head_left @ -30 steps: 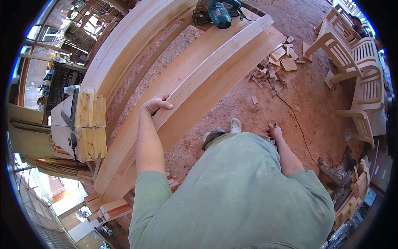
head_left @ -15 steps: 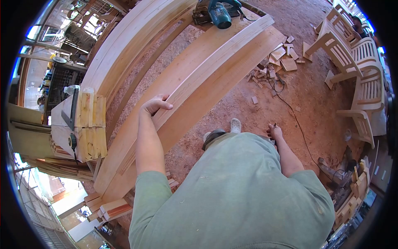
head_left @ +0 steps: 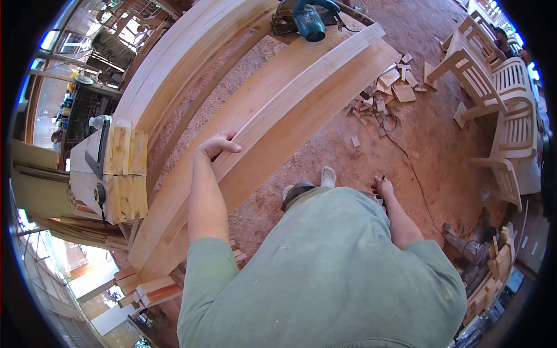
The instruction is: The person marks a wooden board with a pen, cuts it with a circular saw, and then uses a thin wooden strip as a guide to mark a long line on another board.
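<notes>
The long pale wooden strip [head_left: 313, 78] lay lengthwise on the wide pale plank [head_left: 255, 95], seemingly steadied against sliding by the left hand [head_left: 216, 145], whose fingers [head_left: 223, 137] were curled closed over its edge. The right hand [head_left: 383, 187] hung beside the hip; whether its fingers were closed could not be told.

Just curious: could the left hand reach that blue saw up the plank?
Probably not without a step: the left hand grips the strip nearby, the blue saw sits at the far end of the plank. Nothing blocks it.
</notes>
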### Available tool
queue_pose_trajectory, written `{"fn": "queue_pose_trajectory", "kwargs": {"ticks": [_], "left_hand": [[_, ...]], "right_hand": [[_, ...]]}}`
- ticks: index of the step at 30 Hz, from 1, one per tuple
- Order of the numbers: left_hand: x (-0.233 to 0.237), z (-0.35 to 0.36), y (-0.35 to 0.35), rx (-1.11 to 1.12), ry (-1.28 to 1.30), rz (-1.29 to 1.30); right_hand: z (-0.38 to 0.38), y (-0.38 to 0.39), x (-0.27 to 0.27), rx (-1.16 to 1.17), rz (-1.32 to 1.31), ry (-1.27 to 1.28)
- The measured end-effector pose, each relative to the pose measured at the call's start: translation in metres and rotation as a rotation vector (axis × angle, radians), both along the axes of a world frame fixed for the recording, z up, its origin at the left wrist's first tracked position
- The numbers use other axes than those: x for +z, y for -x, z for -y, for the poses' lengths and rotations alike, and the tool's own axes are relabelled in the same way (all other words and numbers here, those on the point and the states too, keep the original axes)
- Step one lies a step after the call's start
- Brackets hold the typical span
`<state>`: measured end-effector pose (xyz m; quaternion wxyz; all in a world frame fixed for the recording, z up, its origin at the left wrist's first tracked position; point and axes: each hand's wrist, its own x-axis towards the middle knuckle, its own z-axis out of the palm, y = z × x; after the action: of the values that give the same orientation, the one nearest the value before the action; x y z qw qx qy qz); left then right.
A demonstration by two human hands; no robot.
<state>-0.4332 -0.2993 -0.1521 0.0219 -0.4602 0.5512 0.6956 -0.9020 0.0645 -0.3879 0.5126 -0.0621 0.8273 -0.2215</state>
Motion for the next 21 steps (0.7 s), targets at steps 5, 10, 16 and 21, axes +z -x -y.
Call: {"fn": "queue_pose_trajectory", "kwargs": {"ticks": [5,10,16,21], "left_hand": [[0.012,-0.013,0.011,-0.013,0.087,0.087],[0.013,-0.041,0.021,-0.053,0.461,0.232],[0.019,-0.086,0.052,-0.22,0.797,0.511],[0.022,-0.103,0.065,-0.28,0.874,0.666]], "right_hand": [[-0.002,0.001,-0.004,0.003,-0.011,0.013],[-0.004,0.0,-0.005,-0.004,-0.028,0.009],[-0.004,0.003,-0.007,-0.01,-0.024,0.024],[0.006,0.004,-0.01,0.061,-0.031,-0.005]]}}
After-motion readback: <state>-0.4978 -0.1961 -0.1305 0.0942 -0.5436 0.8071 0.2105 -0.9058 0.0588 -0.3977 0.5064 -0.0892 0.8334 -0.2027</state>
